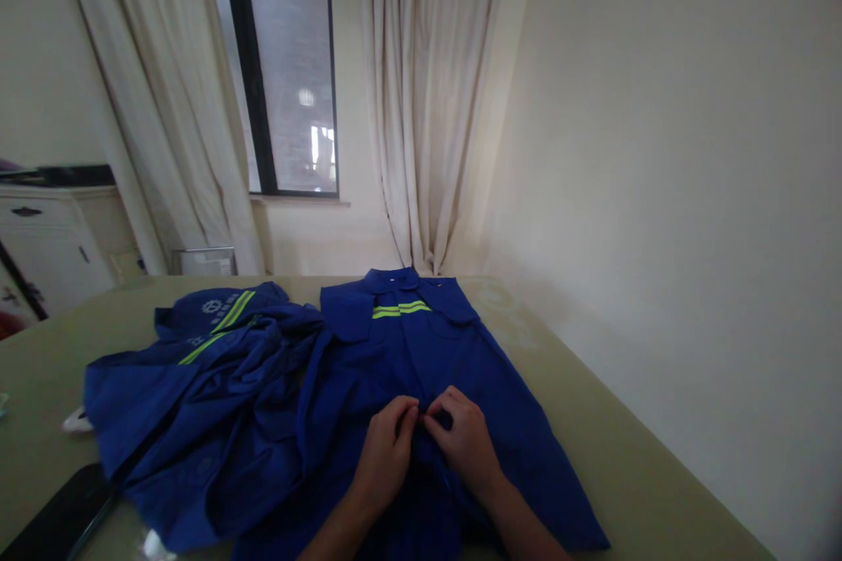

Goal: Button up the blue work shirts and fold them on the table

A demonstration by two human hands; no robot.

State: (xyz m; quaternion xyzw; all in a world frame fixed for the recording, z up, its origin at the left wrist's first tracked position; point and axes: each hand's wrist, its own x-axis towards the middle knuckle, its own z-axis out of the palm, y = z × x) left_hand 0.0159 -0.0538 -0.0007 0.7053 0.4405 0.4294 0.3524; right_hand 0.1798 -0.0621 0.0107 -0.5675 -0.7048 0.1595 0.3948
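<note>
We see a dim room, lit mainly by daylight from the window point(293, 70) beyond the far edge of the tabletop point(631, 456); its pane is hazy, with small blown-out spots low down. The curtains point(427, 88) glow warm cream, and the wall point(690, 149) at the right takes a soft yellowish wash that greys toward the picture's corners. The blue work jacket point(408, 342) reads dark, its folds by the near edge almost black, while its reflective stripes point(401, 309) stand out bright. The left hand point(388, 454) and right hand point(466, 438) look murky and slightly soft. The wide lens makes the curtains and window frame lean inward, and detail is grainy throughout.
</note>
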